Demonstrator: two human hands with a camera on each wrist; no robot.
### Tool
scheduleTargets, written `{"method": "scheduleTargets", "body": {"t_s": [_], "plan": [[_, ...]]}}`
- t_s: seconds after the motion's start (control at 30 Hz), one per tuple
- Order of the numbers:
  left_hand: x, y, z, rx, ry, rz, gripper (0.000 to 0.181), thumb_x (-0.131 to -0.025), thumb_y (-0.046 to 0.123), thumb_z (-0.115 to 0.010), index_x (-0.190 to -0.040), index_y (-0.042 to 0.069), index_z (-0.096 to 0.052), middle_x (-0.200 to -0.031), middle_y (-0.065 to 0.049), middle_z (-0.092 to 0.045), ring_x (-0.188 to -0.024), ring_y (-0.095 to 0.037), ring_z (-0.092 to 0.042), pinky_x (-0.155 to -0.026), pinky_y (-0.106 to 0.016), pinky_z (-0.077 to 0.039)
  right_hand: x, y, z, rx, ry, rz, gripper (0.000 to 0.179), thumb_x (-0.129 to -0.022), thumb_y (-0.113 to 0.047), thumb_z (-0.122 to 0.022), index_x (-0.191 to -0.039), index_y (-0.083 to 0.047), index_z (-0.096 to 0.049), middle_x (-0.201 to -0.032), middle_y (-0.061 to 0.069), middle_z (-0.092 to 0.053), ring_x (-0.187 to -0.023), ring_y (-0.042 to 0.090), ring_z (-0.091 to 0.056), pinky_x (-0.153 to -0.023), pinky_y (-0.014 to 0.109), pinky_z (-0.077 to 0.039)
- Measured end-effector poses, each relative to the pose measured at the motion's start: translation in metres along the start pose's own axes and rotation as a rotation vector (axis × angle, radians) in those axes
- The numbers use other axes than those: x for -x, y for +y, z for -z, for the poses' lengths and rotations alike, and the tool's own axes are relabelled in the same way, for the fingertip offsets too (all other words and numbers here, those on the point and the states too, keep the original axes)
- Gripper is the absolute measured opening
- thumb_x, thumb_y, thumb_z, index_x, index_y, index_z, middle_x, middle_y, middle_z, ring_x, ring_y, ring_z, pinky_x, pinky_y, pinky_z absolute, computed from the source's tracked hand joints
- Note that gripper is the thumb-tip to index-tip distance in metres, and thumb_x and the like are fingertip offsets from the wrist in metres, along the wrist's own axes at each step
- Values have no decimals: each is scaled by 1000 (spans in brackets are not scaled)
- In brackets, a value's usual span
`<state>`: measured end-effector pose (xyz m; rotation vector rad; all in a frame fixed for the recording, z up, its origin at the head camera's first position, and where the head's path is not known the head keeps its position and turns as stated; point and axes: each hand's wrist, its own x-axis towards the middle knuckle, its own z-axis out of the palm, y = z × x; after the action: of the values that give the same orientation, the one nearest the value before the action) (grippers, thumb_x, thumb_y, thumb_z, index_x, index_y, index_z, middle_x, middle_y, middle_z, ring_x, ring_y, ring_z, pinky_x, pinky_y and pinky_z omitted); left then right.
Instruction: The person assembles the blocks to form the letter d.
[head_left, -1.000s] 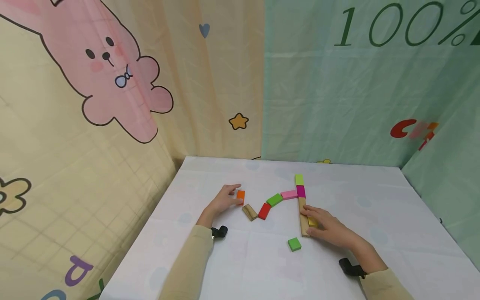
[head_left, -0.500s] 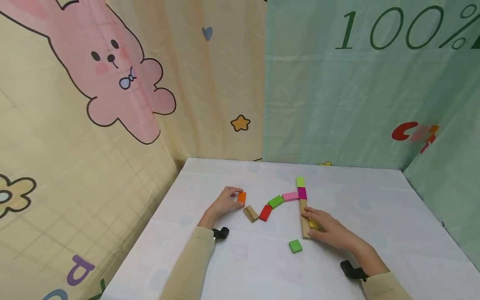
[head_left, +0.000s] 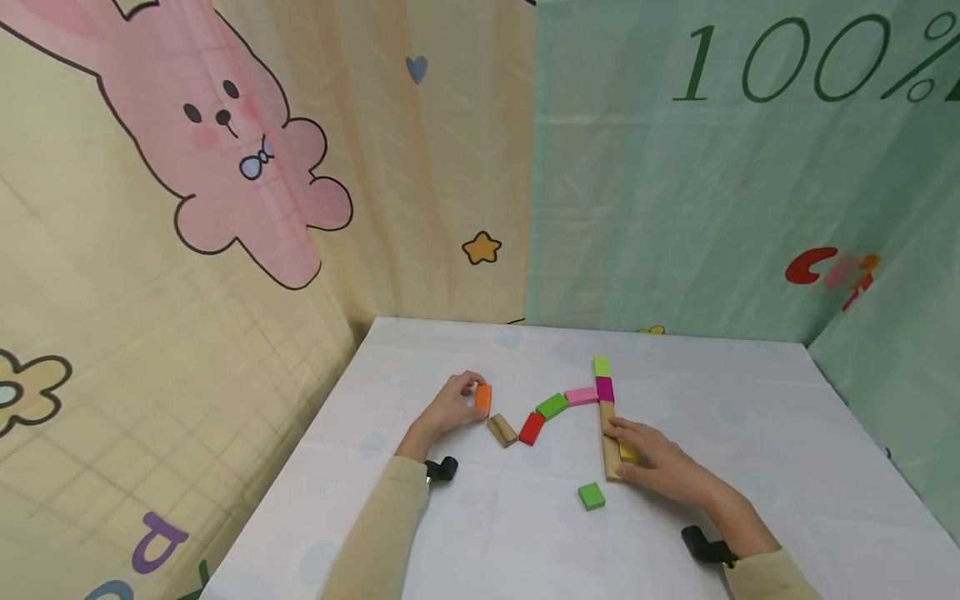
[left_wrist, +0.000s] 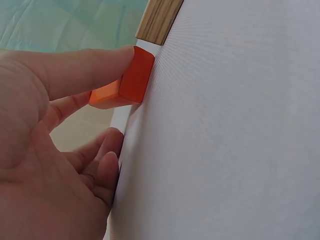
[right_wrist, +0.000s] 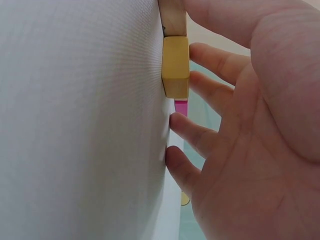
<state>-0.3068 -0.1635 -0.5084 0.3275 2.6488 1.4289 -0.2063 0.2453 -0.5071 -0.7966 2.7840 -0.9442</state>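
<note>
the left hand (head_left: 452, 403) had the orange block (head_left: 483, 402) pinched between thumb and a finger at the left end of the curved row, its other fingers loosely bent beside the table (head_left: 510, 533), perhaps to steady the grip. a pinch like that seemed suited to turning a small piece without knocking its neighbour, the brown block (head_left: 502, 430), which lay just beside it, a narrow gap showing in the left wrist view. from there the red block (head_left: 532, 429), green block (head_left: 552, 407) and pink block (head_left: 582, 396) stepped round, each angled differently, presumably so that short straight pieces could make a bend. the pink one met the magenta block (head_left: 604, 388), set in line between the lime block (head_left: 602, 367) and the wooden strip (head_left: 611, 457). the right hand (head_left: 663, 463) lay over the strip and the yellow block (head_left: 628, 451), fingers apart and clamped on nothing, likely keeping that straight part aligned; whether every fingertip touched, i cannot tell. the green square (head_left: 591, 497) lay apart, nearer the person.
</note>
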Motion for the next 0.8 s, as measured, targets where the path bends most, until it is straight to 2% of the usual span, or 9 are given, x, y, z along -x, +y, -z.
{"method": "scheduleTargets", "body": {"t_s": [0.17,0.37,0.47,0.8], "plan": [[-2,1,0,28,14,-23,52,-79,4,-84,-120,23,-59,-124,-7,-55,-119,-28,-50,-102,-48,-40,-1,0,1,0,9,18,67,-97,-40,-67,-153,-13,-44,-161,13,-31,-143,44,-28,-105,71,-30],[1,2,1,53,65,-42,45,-82,0,-80,-118,19,-61,-104,-8,-61,-96,-25,-55,-84,-38,-47,-1,0,0,-18,4,10,67,-97,-40,-67,-153,-12,-44,-161,13,-30,-144,43,-27,-105,71,-29],[3,2,2,76,84,-34,39,-85,-2,-77,-116,17,-63,-99,-9,-62,-90,-23,-55,-77,-34,-47,-1,0,0,-25,4,22,67,-97,-39,-67,-153,-12,-44,-161,13,-30,-144,43,-27,-106,70,-29],[1,3,3,174,180,3,30,-88,-2,-73,-113,12,-67,-89,-9,-59,-77,-21,-53,-66,-29,-44,0,2,1,-28,11,36,66,-97,-38,-67,-153,-12,-44,-161,13,-30,-144,42,-27,-105,70,-30]]}}
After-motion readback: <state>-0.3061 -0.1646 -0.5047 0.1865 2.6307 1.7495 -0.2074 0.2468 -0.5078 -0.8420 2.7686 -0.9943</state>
